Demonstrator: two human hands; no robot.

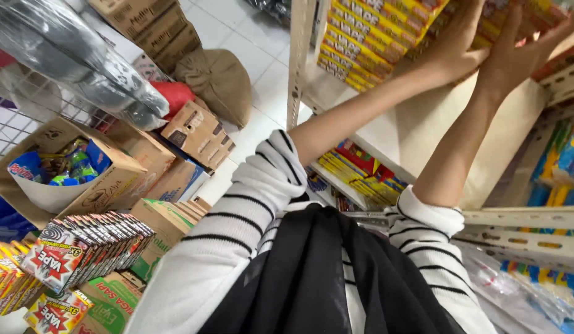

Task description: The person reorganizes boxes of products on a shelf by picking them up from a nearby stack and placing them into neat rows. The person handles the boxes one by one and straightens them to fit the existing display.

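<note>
Both my arms, in white sleeves with black stripes, reach up to a cream metal shelf. My left hand presses against a stack of yellow and red flat boxes on that shelf, fingers stretched over the packs. My right hand sits just beside it, thumb and fingers around the same kind of yellow and red pack, which both hands hold between them. The fingertips of both hands are partly cut off by the frame's top edge.
A lower shelf holds more yellow and red boxes. On the left, red and white coil boxes stand beside several cardboard cartons, a box of blue snack bags and a brown sack on white floor tiles.
</note>
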